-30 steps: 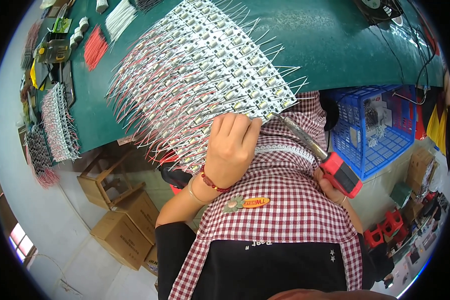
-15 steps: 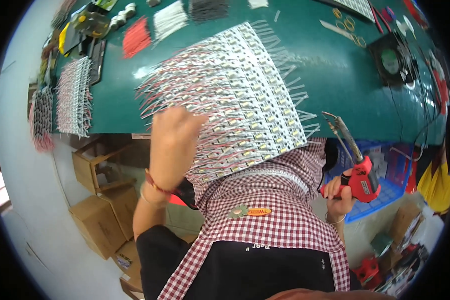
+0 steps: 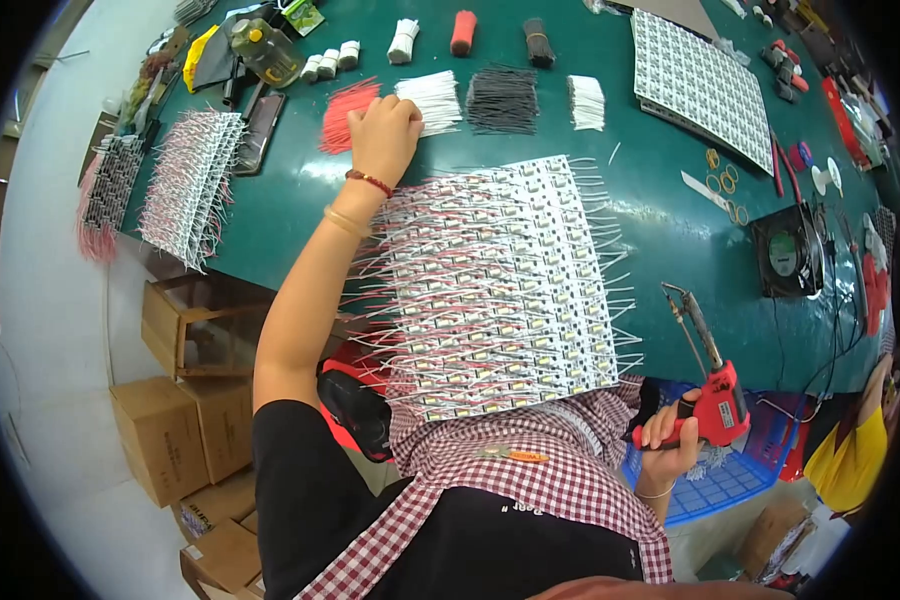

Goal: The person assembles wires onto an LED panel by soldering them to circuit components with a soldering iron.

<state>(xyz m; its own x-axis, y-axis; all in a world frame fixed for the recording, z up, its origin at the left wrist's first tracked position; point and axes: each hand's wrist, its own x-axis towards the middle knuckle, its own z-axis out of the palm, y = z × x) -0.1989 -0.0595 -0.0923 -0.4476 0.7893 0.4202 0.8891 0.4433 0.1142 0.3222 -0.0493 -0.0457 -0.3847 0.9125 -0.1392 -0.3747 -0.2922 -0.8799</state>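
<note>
My left hand (image 3: 385, 138) reaches across the bench to where a pile of short red wires (image 3: 346, 118) meets a pile of white wires (image 3: 434, 104). Its fingers are bent down and closed, and their tips are hidden, so whatever they hold cannot be made out. My right hand (image 3: 672, 445) grips a red soldering gun (image 3: 722, 412) off the bench's near edge, its metal tip pointing up and away. Between my arms lies a white sheet of small circuit boards (image 3: 530, 290). Red and white wires bristle along its left part, and white ones stick out from its right edge.
Black wires (image 3: 502, 100) and another white wire pile (image 3: 587, 103) lie on the green bench (image 3: 660, 210). Wired board panels (image 3: 192, 180) sit at the left. A stacked panel (image 3: 700, 85), scissors (image 3: 708, 190) and a fan (image 3: 785, 255) are at the right.
My left hand has moved away from the board sheet, forward to the wire piles. The view has shifted, showing more of the bench's far side. My right hand still holds the soldering gun.
</note>
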